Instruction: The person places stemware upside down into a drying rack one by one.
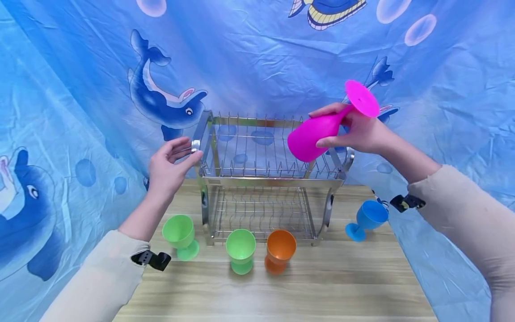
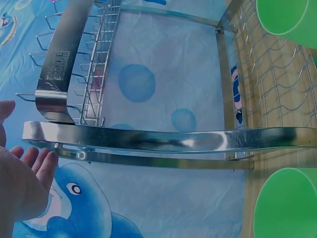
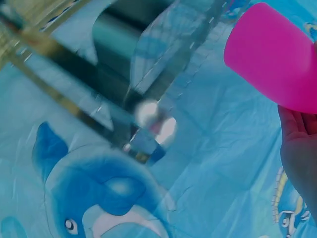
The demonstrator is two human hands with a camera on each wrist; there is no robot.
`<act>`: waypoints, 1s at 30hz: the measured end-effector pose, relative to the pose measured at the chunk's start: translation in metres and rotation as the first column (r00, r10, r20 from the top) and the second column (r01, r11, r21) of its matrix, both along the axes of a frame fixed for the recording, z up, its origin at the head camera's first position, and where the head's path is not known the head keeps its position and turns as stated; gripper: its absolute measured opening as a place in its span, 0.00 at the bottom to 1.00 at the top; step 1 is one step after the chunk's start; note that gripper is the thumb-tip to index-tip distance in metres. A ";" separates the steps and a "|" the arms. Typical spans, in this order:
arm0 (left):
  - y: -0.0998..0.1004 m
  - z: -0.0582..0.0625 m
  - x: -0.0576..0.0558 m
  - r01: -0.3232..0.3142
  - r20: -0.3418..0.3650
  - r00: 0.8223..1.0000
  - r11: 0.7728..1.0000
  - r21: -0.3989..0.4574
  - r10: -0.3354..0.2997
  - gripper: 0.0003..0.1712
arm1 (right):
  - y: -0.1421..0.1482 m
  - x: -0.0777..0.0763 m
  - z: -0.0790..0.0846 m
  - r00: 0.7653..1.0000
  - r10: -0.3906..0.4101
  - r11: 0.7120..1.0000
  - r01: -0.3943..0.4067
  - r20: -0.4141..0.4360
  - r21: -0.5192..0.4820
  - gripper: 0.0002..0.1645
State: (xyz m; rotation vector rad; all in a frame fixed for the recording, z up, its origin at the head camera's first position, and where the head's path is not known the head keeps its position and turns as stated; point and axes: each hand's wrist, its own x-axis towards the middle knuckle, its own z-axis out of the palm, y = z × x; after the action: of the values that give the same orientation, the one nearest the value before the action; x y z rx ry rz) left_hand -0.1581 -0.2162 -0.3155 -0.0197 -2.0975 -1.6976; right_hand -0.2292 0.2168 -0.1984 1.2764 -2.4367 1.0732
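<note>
Tilted with its bowl low and its round foot up, a magenta goblet point(image 1: 311, 137) is gripped by my right hand point(image 1: 354, 129) above the right side of a two-tier metal dish rack point(image 1: 271, 182). The right wrist view shows the goblet's bowl point(image 3: 277, 57) apart from the rack's upper corner. My left hand point(image 1: 170, 163) is at the rack's upper left corner, fingers loosely extended. In the left wrist view, the fingertips point(image 2: 47, 163) lie against or just under the metal side frame point(image 2: 148, 139); firm contact cannot be told.
A green goblet point(image 1: 179, 231) stands left of the rack. Another green goblet point(image 1: 240, 246) and an orange goblet point(image 1: 280, 246) stand before it. To the right, a blue goblet point(image 1: 371, 215) appears tilted. Blue dolphin-printed cloth point(image 1: 257, 67) hangs behind the wooden table point(image 1: 342, 286).
</note>
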 end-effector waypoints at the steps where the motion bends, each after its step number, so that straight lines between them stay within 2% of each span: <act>1: 0.000 -0.001 -0.001 0.003 0.003 1.000 1.000 0.000 -0.003 0.34 | 0.000 -0.005 0.000 1.000 -0.007 1.000 0.007 -0.004 0.015 0.34; 6: 0.000 -0.005 -0.004 0.000 0.015 1.000 1.000 -0.010 0.001 0.33 | -0.002 -0.030 -0.006 1.000 -0.018 0.998 0.019 -0.012 0.066 0.30; 10: 0.000 -0.008 -0.006 -0.008 0.011 1.000 1.000 -0.006 0.008 0.32 | -0.004 -0.047 -0.014 0.999 -0.008 0.997 0.006 0.034 0.082 0.28; 14: 0.001 -0.009 -0.008 -0.013 0.003 1.000 1.000 -0.013 0.013 0.32 | -0.006 -0.060 -0.021 0.998 -0.033 0.992 0.025 0.060 0.122 0.27; 18: 0.002 -0.009 -0.009 -0.019 -0.005 1.000 1.000 -0.020 0.019 0.31 | -0.007 -0.071 -0.025 0.996 -0.058 0.987 0.048 0.062 0.153 0.26; 30: 0.002 -0.011 -0.010 -0.029 -0.041 0.999 0.999 -0.021 0.028 0.27 | -0.006 -0.095 -0.034 0.973 -0.161 0.972 0.128 0.163 0.197 0.28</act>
State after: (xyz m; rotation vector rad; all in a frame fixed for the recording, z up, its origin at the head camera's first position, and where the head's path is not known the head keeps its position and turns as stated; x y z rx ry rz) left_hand -0.1683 -0.2147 -0.3268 -0.0308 -2.0766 -1.6442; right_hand -0.3239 0.2109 -0.2326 1.0698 -2.7725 0.9793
